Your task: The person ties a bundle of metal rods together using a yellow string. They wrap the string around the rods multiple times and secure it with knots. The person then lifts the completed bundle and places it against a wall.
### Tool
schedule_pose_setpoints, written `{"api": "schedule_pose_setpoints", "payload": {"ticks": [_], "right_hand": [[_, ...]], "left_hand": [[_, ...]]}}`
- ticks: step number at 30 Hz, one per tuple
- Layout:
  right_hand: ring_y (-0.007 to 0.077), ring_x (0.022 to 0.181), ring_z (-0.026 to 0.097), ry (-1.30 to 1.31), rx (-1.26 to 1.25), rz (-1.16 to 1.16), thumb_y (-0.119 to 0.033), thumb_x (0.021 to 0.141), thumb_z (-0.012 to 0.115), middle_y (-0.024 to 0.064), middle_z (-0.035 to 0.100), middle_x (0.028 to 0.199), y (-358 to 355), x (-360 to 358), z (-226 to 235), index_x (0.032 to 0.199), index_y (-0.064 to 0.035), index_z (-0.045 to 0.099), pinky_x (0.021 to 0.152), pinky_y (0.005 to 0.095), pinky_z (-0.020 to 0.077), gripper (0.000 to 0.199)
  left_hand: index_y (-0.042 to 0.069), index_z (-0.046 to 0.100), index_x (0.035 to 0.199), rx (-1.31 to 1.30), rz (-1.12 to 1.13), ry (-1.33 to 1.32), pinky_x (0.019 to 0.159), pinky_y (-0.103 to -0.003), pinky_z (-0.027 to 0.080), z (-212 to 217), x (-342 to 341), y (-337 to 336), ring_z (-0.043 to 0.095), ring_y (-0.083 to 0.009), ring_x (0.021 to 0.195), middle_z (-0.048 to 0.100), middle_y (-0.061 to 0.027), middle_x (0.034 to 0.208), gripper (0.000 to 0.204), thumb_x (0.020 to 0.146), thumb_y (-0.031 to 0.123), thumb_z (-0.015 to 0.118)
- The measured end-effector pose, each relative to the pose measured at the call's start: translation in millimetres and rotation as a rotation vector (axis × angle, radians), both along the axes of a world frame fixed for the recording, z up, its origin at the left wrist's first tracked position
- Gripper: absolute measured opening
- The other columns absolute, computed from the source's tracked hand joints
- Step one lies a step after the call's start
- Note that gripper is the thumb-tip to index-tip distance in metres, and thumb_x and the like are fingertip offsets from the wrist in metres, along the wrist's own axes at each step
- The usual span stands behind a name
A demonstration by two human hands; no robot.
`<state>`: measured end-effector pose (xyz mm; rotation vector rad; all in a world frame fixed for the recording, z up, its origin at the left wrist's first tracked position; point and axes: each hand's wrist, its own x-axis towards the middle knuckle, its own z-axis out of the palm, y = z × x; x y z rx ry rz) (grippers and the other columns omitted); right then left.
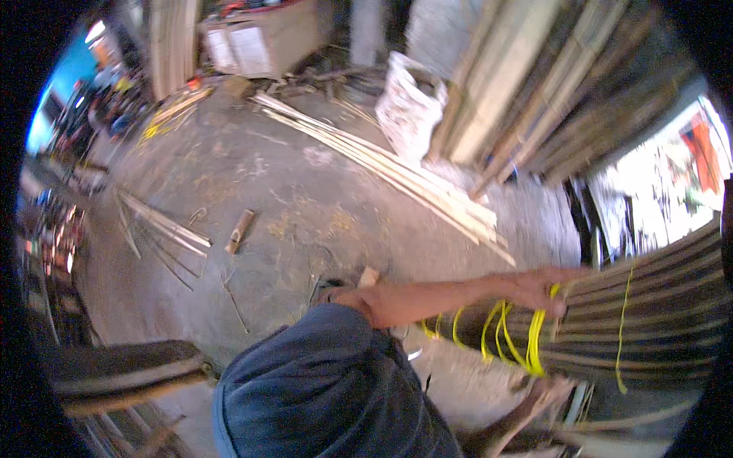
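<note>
Down at four o'clock, the left hand [544, 291] rests on a bundle [649, 313] of dark slats, fingers curled around loops of yellow cord [513, 336] that wrap the bundle's near end. Below it, at five o'clock, the right hand [551, 391] seems to pinch the cord from underneath, though blur hides whether it truly grips. A blue-clad knee [328, 389] fills six o'clock. Pale laths [397, 172] lie across the concrete floor [290, 206] toward one o'clock, just beside a white sack [411, 103]. A short wood block [240, 231] sits at nine o'clock, near thin strips [164, 225].
</note>
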<state>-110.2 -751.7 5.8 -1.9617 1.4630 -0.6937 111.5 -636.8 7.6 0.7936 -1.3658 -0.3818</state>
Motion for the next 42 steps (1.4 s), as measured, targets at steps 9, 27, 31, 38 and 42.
{"api": "schedule_pose_setpoints", "payload": {"ticks": [9,27,31,38,42], "right_hand": [[0.0356,0.116,0.049,-0.549,-0.223,0.385,-0.041,0.081,0.068,0.0213,0.043,0.135,-43,14,-16,0.140,0.0001,0.029,0.099,0.0464,0.0413,0.082],[0.0285,0.125,0.041,-0.740,-0.144,0.832,-0.055,0.078,0.067,0.0113,0.037,0.141,-66,121,-13,0.145,-0.0077,0.022,0.104,0.0442,0.0377,0.093],[0.0269,0.128,0.039,-0.830,-0.112,1.036,-0.059,0.078,0.067,0.0090,0.035,0.142,-61,123,-40,0.146,-0.0094,0.020,0.105,0.0437,0.0369,0.096],[0.0272,0.132,0.034,-0.795,0.029,0.999,-0.052,0.072,0.075,0.0144,0.033,0.143,25,124,-14,0.147,-0.0027,0.016,0.108,0.0420,0.0305,0.108],[0.0355,0.132,0.036,-0.819,0.060,1.217,-0.051,0.057,0.085,0.0241,0.034,0.142,91,144,47,0.145,0.0049,0.018,0.109,0.0449,0.0305,0.124]], "left_hand": [[-0.003,0.049,0.127,-0.171,0.279,0.270,0.091,-0.037,0.046,29,-51,8,0.058,-0.0210,0.104,0.063,-0.0147,0.111,0.078,0.079,0.055,0.065],[-0.006,0.040,0.135,-0.057,0.755,0.109,0.100,-0.038,0.040,11,7,42,0.054,-0.0316,0.118,0.055,-0.0239,0.126,0.078,0.088,0.054,0.051],[-0.005,0.036,0.138,-0.161,0.863,0.164,0.103,-0.039,0.037,3,5,47,0.050,-0.0302,0.122,0.048,-0.0216,0.134,0.071,0.094,0.050,0.042],[0.001,0.031,0.143,0.255,1.216,0.737,0.103,-0.039,0.037,-126,19,139,0.050,-0.0255,0.118,0.040,-0.0147,0.143,0.058,0.101,0.041,0.034],[0.002,0.031,0.143,0.030,1.005,0.680,0.105,-0.041,0.036,-115,11,157,0.048,-0.0258,0.122,0.041,-0.0148,0.143,0.073,0.097,0.059,0.027]]}}
